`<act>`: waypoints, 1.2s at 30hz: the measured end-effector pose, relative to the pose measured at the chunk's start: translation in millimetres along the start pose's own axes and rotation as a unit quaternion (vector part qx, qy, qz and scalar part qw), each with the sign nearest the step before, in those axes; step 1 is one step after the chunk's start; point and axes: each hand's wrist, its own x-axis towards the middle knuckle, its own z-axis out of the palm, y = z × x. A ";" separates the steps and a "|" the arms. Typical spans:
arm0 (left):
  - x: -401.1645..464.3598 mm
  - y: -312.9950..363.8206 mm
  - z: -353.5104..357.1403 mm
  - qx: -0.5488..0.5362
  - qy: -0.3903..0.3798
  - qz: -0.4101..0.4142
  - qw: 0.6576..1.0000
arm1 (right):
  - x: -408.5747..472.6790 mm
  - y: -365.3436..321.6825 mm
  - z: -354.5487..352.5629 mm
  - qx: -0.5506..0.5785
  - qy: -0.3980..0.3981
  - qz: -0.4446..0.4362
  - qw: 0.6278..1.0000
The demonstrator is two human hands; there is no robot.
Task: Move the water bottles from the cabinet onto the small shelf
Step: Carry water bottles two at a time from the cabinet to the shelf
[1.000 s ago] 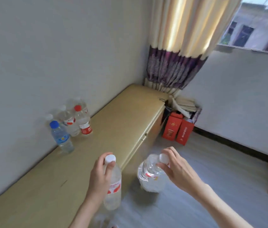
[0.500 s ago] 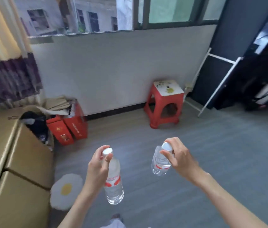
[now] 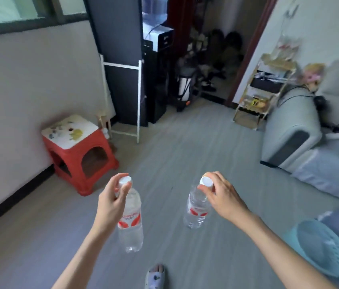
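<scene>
Across the grey plank floor the view has swung far round: a second ago it faced the long tan cabinet with more bottles standing against the wall, half a second ago the window wall and red stool, and now it looks toward the doorway side, where a pale metal-framed tiered small shelf stands beside a grey sofa. That turn suggests the carry leg is under way, with the shelf well apart from the hands. A red plastic stool with a white top sits by the left wall. Both forearms reach forward at about the same height. The left hand grips the neck of a clear plastic water bottle with a red label, which hangs upright. The right hand pinches the white cap of a second clear red-labelled bottle, also hanging.
</scene>
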 end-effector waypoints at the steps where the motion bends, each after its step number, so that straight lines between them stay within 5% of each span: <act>1: 20.9 5.0 12.5 -0.001 -0.015 0.008 1.000 | 12.8 7.8 -6.1 -0.001 0.010 0.012 1.000; 8: 159.4 45.0 117.8 -0.003 -0.138 0.043 0.990 | 101.6 67.5 -55.3 -0.009 0.115 0.111 0.987; 14: 245.7 57.8 208.2 0.007 -0.192 0.043 0.980 | 185.5 135.3 -73.3 -0.023 0.108 0.136 0.984; 36: 621.4 137.5 549.9 0.027 -0.245 0.064 0.967 | 579.4 403.8 -208.5 -0.027 0.124 0.166 0.978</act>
